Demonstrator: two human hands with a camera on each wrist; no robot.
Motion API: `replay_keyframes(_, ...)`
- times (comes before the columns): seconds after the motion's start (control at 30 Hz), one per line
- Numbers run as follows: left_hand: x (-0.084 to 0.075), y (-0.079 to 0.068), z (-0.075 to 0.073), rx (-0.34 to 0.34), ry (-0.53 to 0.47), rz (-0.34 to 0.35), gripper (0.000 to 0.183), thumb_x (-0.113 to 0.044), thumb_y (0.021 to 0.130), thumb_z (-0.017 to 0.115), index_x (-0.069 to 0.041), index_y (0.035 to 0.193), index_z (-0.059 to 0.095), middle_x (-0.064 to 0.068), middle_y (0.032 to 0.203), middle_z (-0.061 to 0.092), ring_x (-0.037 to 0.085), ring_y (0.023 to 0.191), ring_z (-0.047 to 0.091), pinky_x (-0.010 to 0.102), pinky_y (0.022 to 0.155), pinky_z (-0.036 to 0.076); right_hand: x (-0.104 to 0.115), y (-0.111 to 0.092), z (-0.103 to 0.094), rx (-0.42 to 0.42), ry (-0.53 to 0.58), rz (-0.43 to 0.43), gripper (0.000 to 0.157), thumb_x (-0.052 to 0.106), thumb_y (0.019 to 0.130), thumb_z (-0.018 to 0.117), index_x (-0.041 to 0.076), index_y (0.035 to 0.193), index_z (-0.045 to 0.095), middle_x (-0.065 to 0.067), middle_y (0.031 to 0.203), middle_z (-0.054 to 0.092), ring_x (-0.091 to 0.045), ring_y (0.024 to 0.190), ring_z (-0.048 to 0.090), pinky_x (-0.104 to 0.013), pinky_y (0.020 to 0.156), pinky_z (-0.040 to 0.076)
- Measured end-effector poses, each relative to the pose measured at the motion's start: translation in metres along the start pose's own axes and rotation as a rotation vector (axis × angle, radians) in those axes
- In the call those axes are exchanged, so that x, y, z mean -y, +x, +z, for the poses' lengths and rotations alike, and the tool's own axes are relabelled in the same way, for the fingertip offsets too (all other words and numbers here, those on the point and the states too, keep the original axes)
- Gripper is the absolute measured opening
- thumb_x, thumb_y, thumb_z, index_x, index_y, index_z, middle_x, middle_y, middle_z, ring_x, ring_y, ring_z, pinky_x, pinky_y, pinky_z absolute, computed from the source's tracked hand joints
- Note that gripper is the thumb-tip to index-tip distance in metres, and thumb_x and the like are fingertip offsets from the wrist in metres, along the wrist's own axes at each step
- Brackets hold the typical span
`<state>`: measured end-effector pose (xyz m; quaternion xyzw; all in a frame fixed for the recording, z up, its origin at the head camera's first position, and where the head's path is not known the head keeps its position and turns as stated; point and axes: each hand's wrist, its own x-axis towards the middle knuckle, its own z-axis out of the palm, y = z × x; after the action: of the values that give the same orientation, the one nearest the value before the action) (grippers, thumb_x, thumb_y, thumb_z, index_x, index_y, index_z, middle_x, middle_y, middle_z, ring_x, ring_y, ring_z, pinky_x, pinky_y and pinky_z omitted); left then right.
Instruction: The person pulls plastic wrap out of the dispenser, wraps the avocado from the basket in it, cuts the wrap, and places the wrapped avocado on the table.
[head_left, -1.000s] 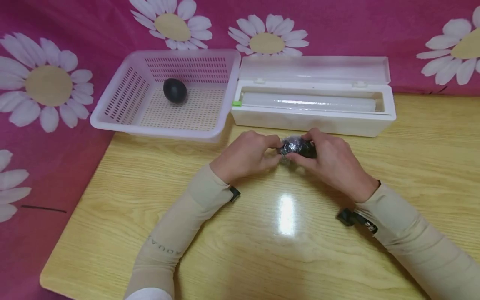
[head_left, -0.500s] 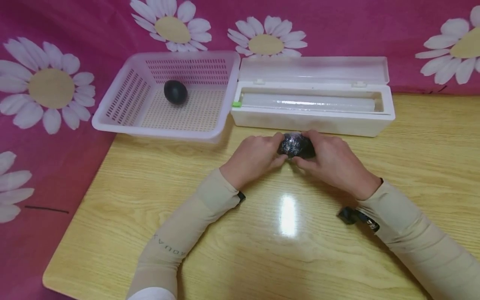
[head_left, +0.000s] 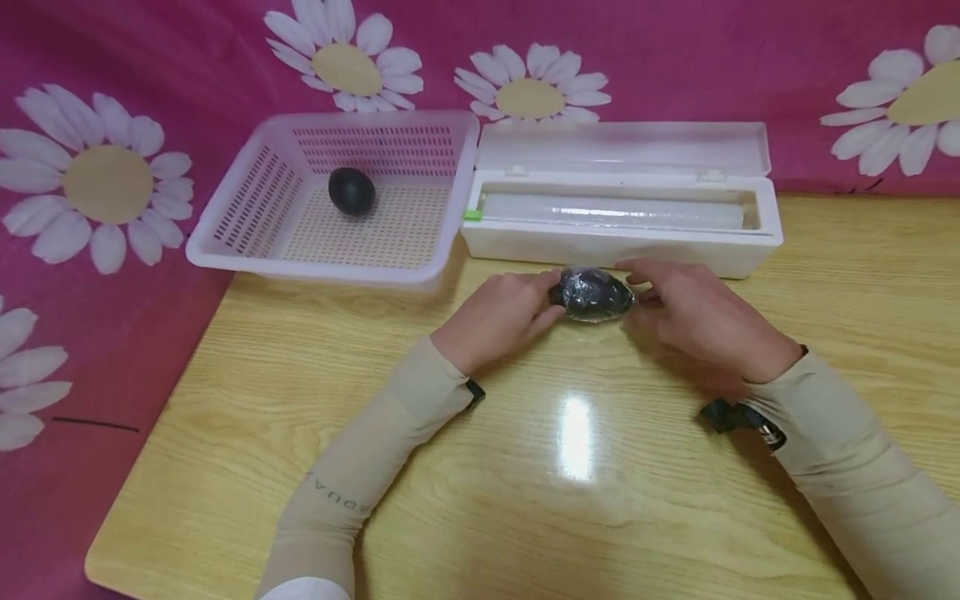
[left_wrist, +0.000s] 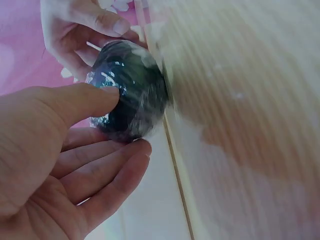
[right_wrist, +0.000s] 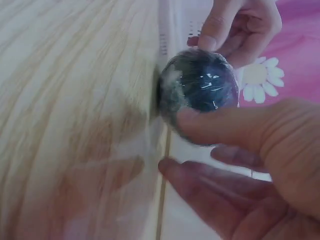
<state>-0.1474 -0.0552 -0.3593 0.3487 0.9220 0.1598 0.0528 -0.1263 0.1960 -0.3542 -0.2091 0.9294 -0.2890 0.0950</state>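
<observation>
A dark egg-shaped thing (head_left: 594, 294), wrapped in shiny, crinkled cling film, lies on its side close over the table in front of the white box. My left hand (head_left: 498, 317) pinches its left end between thumb and fingers. In the left wrist view, the left thumb (left_wrist: 95, 102) presses on the film and the fingers curve beneath. My right hand (head_left: 697, 312) is at the other end, its fingers loosely spread and no longer closed round it. The right wrist view has the right thumb (right_wrist: 220, 125) overlapping the wrapped thing, with the other fingers apart from it.
Behind the hands stands a long white box (head_left: 622, 243), lid raised, with a roll of cling film (head_left: 611, 212) inside and a green tab (head_left: 472, 215) at its left. A pale pink slotted basket (head_left: 315, 268) beside it contains a black egg-shaped thing (head_left: 352, 192). A flowered pink cloth (head_left: 660, 50) hangs behind.
Both hands were pressing the film round the dark egg-shaped thing. The right hand has loosened and drawn off to the right, uncovering its right end; the left hand keeps its hold.
</observation>
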Motion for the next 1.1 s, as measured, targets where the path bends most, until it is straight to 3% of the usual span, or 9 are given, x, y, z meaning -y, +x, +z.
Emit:
replay_keyframes(0.13, 0.003, 0.0, -0.003, 0.016, -0.013, -0.01, 0.044, -0.031, 0.103, 0.063, -0.002, 0.137, 0.061, 0.005, 0.093, 0.075, 0.018, 0.084, 0.071, 0.036, 0.083, 0.06, -0.001, 0.002, 0.004, -0.052, -0.002, -0.043, 0.06, 0.012, 0.087, 0.082, 0.008, 0.142, 0.059, -0.015, 0.134, 0.069, -0.031, 0.105, 0.073, -0.05, 0.09, 0.06)
replay_keyframes(0.3, 0.001, 0.001, -0.005, -0.054, -0.067, -0.04, 0.047, -0.032, 0.098, 0.072, -0.006, 0.136, 0.063, 0.01, 0.117, 0.078, 0.022, 0.101, 0.076, 0.036, 0.091, 0.06, 0.001, 0.001, 0.01, -0.123, -0.054, -0.072, 0.055, 0.015, 0.088, 0.082, 0.005, 0.137, 0.06, -0.016, 0.128, 0.071, -0.028, 0.095, 0.073, -0.046, 0.084, 0.062)
replay_keyframes(0.47, 0.0, 0.002, -0.002, -0.104, -0.124, -0.034, 0.05, -0.029, 0.096, 0.074, -0.013, 0.141, 0.059, 0.007, 0.127, 0.075, 0.02, 0.11, 0.074, 0.035, 0.095, 0.06, 0.002, -0.003, 0.011, -0.096, -0.024, -0.016, 0.051, 0.018, 0.091, 0.079, 0.005, 0.136, 0.06, -0.017, 0.123, 0.073, -0.03, 0.097, 0.075, -0.049, 0.085, 0.062)
replay_keyframes(0.6, -0.002, 0.003, 0.002, -0.108, -0.118, 0.009, 0.063, -0.028, 0.097, 0.073, -0.023, 0.155, 0.048, 0.006, 0.131, 0.073, 0.018, 0.106, 0.073, 0.034, 0.093, 0.059, 0.0, -0.006, 0.01, -0.074, -0.037, 0.006, 0.053, 0.017, 0.092, 0.078, 0.003, 0.139, 0.058, -0.022, 0.125, 0.072, -0.033, 0.099, 0.076, -0.051, 0.085, 0.062)
replay_keyframes(0.73, -0.014, 0.01, 0.005, -0.067, -0.072, 0.052, 0.063, -0.031, 0.1, 0.069, -0.031, 0.157, 0.044, 0.008, 0.133, 0.071, 0.021, 0.11, 0.071, 0.036, 0.095, 0.058, -0.007, -0.019, 0.005, -0.083, -0.057, 0.03, 0.054, 0.016, 0.091, 0.079, 0.002, 0.139, 0.058, -0.023, 0.126, 0.072, -0.034, 0.1, 0.076, -0.053, 0.087, 0.061)
replay_keyframes(0.87, -0.028, 0.018, 0.008, -0.033, -0.025, 0.068, 0.05, -0.034, 0.102, 0.066, -0.028, 0.15, 0.055, 0.008, 0.133, 0.07, 0.021, 0.118, 0.071, 0.036, 0.1, 0.058, -0.016, -0.031, 0.0, -0.105, -0.08, 0.025, 0.051, 0.014, 0.089, 0.08, 0.001, 0.135, 0.06, -0.022, 0.122, 0.073, -0.032, 0.098, 0.075, -0.052, 0.087, 0.061)
replay_keyframes(1.1, -0.056, 0.032, 0.016, -0.033, 0.028, 0.114, 0.048, -0.033, 0.103, 0.064, -0.028, 0.149, 0.056, 0.007, 0.126, 0.073, 0.018, 0.11, 0.073, 0.035, 0.093, 0.059, -0.031, -0.055, -0.013, -0.122, -0.092, 0.06, 0.05, 0.015, 0.089, 0.081, 0.003, 0.133, 0.062, -0.021, 0.12, 0.073, -0.032, 0.098, 0.074, -0.053, 0.087, 0.06)
